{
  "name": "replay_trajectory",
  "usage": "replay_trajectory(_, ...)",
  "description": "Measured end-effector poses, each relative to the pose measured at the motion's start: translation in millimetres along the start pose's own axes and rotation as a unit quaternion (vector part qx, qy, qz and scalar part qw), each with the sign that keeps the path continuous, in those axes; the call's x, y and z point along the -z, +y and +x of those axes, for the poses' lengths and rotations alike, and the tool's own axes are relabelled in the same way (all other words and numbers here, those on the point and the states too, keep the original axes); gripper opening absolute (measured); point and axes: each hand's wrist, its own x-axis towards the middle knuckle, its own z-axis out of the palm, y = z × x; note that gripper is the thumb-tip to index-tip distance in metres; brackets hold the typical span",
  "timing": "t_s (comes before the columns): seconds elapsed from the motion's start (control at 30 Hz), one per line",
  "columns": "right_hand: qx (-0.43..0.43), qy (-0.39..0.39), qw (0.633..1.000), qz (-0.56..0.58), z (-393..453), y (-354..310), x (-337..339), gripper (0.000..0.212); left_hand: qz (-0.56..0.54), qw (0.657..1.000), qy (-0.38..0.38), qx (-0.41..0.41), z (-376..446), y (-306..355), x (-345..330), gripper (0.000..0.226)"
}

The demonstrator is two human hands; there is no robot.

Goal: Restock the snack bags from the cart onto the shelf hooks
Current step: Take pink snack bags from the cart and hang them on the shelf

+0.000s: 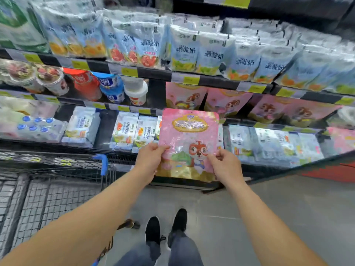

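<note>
Both hands, left (pixel 151 160) and right (pixel 225 162), pinched the pink bag (pixel 189 139) upright by its lower sides, long axis vertical; the matching row (pixel 230 104) hung just above, slightly right.

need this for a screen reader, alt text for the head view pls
Both hands, left hand and right hand, hold up a pink snack bag before store shelves, just below matching hanging pink bags. A wire cart stands at left.
</note>
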Motion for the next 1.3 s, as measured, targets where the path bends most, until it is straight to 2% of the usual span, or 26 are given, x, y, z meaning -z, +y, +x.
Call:
replay_trajectory(0.3, 0.025, -0.064, 0.997, -0.045, 126.2, -11.1, -13.7, 0.028, -0.017, 0.997, 0.069, 0.013, 101.8, 23.9, -31.6, 0.019)
replay_trajectory(0.43, 0.022, -0.052, 0.997, -0.048, 169.3, -20.0, -23.3, 0.032, -0.024, 0.996, 0.086, 0.025, 147.0, 31.1, -39.8, 0.015)
replay_trajectory(0.57, 0.015, -0.015, 0.999, -0.024, 203.4, -35.8, -35.8, 0.037, -0.013, 0.996, 0.093, -0.002, 189.2, 45.4, -47.5, 0.020)
replay_trajectory(0.7, 0.013, 0.036, 0.997, 0.060, 231.1, -51.6, -54.6, 0.030, -0.015, 0.997, 0.070, -0.027, 214.1, 72.1, -52.2, 0.028)
replay_trajectory(0.83, 0.002, 0.063, 0.989, 0.137, 248.2, -50.9, -73.5, 0.010, -0.064, 0.997, 0.032, -0.034, 227.9, 81.8, -55.3, 0.007)
replay_trajectory(0.87, -0.002, 0.062, 0.987, 0.145, 249.5, -47.1, -78.3, 0.015, -0.063, 0.997, 0.022, -0.035, 228.7, 80.5, -55.6, 0.002)
replay_trajectory(1.07, -0.040, 0.059, 0.974, 0.215, 241.8, -33.8, -97.4, 0.042, -0.087, 0.996, 0.006, 0.028, 225.2, 56.3, -57.0, 0.007)
replay_trajectory(1.2, -0.067, 0.060, 0.974, 0.208, 240.1, -30.9, -107.0, 0.025, -0.078, 0.992, -0.022, 0.095, 227.9, 49.1, -65.1, 0.030)
replay_trajectory(1.3, -0.086, 0.030, 0.977, 0.191, 242.4, -33.4, -111.2, 0.023, -0.064, 0.995, -0.011, 0.072, 231.3, 52.4, -67.4, 0.022)
